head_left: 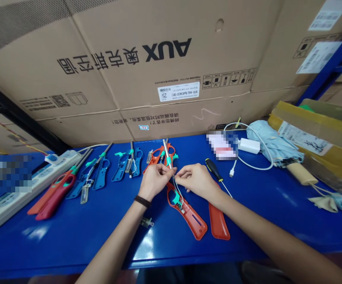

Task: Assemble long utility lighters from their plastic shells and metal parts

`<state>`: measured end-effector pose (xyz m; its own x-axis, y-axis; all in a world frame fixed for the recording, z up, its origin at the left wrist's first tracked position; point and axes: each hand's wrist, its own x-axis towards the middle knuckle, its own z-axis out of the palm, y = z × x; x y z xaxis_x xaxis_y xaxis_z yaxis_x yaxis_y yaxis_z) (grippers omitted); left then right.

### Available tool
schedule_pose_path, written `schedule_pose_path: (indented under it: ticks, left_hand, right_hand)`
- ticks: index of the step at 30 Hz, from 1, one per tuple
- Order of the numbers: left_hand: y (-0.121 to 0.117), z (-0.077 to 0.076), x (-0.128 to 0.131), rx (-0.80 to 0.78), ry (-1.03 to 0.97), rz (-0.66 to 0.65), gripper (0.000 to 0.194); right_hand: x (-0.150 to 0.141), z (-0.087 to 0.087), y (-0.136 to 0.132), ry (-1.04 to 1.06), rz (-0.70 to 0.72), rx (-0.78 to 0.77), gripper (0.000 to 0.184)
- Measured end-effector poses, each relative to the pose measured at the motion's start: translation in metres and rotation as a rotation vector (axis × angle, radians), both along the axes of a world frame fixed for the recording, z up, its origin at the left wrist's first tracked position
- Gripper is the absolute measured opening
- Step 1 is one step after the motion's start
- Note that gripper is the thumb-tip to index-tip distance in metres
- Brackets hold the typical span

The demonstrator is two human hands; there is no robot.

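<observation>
My left hand (156,181) and my right hand (196,181) meet over an opened orange utility lighter (190,217) lying on the blue bench. Its steel nozzle tube (167,153) rises between my hands, and my left fingertips pinch near its lower end. My right fingertips hold a thin wire (176,187) running down into the lighter's teal parts. An orange lighter cover half (218,223) lies just below my right wrist. A black-and-yellow screwdriver (213,169) lies beyond my right hand.
Several opened red, blue and orange lighters (99,173) lie in a row to the left, beside a white power strip (14,201). A white charger (249,146) and folded pale blue umbrella (274,144) lie right. Large cardboard boxes (129,67) wall the bench's far side.
</observation>
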<state>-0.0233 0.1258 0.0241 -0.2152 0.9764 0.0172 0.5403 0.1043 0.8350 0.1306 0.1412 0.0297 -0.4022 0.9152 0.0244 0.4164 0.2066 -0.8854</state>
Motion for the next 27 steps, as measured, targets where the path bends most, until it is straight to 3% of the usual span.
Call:
schedule_pose_path:
  ticks: [12, 23, 27]
  left_hand:
    - [-0.0008, -0.0023, -0.0001, 0.019, 0.021, 0.011, 0.025]
    - [-0.0025, -0.0002, 0.0045, 0.021, 0.014, 0.031, 0.032]
    - [-0.0020, -0.0012, 0.0038, 0.023, -0.004, 0.025, 0.034]
  right_hand:
    - [0.0005, -0.0007, 0.0030, 0.016, 0.027, -0.118, 0.012]
    - [-0.0040, -0.0042, -0.0028, -0.038, -0.018, 0.075, 0.004]
    - [-0.0035, -0.0020, -0.0027, -0.046, -0.030, 0.067, 0.006]
